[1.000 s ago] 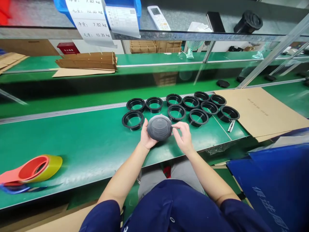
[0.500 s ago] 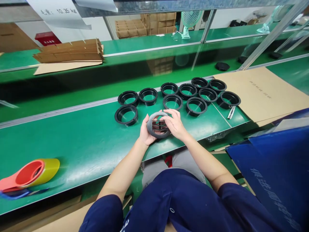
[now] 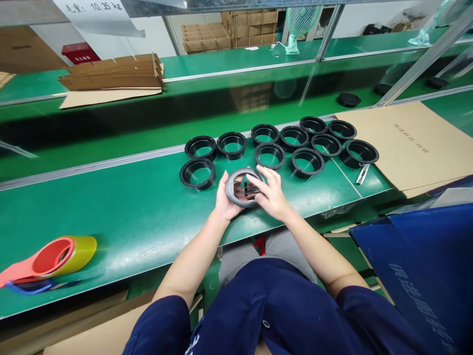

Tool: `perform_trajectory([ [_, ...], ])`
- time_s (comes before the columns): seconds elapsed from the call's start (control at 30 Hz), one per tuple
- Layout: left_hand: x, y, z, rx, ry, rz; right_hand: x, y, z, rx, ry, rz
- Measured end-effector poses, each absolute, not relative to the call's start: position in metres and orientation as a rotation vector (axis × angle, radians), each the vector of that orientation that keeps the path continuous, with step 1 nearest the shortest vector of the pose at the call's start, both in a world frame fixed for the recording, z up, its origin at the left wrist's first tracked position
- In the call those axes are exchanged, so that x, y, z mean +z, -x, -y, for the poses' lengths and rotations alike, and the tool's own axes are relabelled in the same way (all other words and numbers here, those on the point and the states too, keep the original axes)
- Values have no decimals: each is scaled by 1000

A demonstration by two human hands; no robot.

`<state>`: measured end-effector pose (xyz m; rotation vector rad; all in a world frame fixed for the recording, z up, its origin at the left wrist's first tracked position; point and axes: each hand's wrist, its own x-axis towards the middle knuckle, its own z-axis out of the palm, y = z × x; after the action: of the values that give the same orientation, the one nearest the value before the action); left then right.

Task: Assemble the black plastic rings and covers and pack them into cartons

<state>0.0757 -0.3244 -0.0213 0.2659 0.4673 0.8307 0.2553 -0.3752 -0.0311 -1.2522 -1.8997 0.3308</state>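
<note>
A round grey air vent point(image 3: 231, 191) with dark slats across its opening is held above the green table's front edge. My left hand point(image 3: 224, 201) is wrapped around its left side and underside. My right hand point(image 3: 275, 198) lies over the vent's right side, its fingers spread and touching the rim and slats. Some of those fingertips are hidden inside the opening. Beyond the hands, several black flanged rings point(image 3: 197, 185) stand on the table, open side up.
At the left lie a red and yellow tape dispenser point(image 3: 83, 254) and a blue-handled tool point(image 3: 31, 287). A small silver tool point(image 3: 362, 174) sits beside the rings at right, near cardboard sheets point(image 3: 414, 148). Blue sheeting point(image 3: 417, 261) stands at my right.
The right hand's fingers have spread more and shifted across the vent's face. My left hand keeps its hold. The whole view has swung slightly left.
</note>
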Motion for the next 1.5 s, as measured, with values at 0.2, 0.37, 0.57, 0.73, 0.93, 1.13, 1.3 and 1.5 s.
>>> perform_trajectory([
  [0.2,-26,-81,327,827,-239,-491,-34,-252,372,264,1236,2155],
  [0.37,-20,-70,322,935,-450,-609,-26,-242,347,388,1237,2183],
  [0.57,-4,-8,303,2191,-658,-1321,-16,-187,297,206,1382,2146],
  [0.73,-7,28,285,2351,-262,-1444,-10,-112,267,89,1391,2376],
  [0.93,-14,30,280,2251,-178,-1413,-22,-118,294,118,1448,2441],
  [1.13,-16,19,282,2192,-279,-1331,-12,-171,341,150,1495,2598],
  [1.3,-22,15,280,2155,-277,-1368,30,-177,330,102,1369,2517],
  [1.5,-33,21,273,2095,-315,-1516,6,-141,315,152,1343,2575],
])
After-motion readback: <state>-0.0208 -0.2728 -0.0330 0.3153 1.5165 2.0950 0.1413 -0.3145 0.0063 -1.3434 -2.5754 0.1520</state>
